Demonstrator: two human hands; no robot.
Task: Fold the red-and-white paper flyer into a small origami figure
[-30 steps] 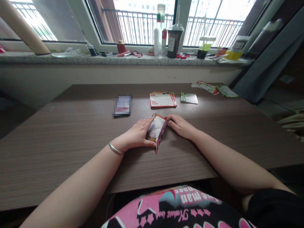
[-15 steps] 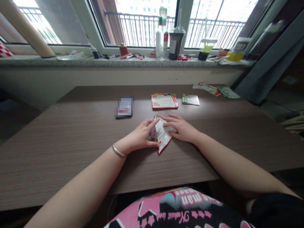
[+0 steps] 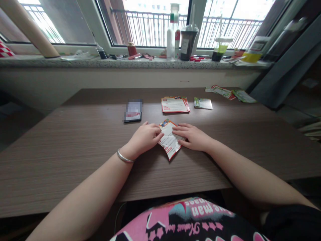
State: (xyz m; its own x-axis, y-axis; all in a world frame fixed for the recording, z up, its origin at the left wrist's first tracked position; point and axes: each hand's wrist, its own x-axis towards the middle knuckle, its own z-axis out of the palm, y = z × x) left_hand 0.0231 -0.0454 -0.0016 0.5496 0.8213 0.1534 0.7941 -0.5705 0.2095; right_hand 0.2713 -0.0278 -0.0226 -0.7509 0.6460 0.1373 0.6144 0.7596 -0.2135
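A creased, printed paper sheet [image 3: 171, 140] with a red border lies turned like a diamond on the table in front of me. At its left corner my left hand [image 3: 148, 135] is closed, thumb and curled fingers pinching the edge. My right hand [image 3: 192, 136] rests flat across the right part of the sheet, fingers stretched out and slightly apart. Part of the sheet is hidden under the right fingers. Its near corner points towards me and lifts a little.
Beyond the sheet lie a stack of printed sheets [image 3: 175, 105], a small stack of cards [image 3: 203, 103] and a phone [image 3: 133, 111]. More leaflets [image 3: 224, 92] are at the far right of the brown table [image 3: 75, 140]. Bottles [image 3: 172, 40] and cups [image 3: 188, 45] stand on the windowsill.
The sheet's left part, folded over before, now lies opened out. My left hand has gone from spread fingers on the sheet to a pinch at its left corner. My right hand stays put.
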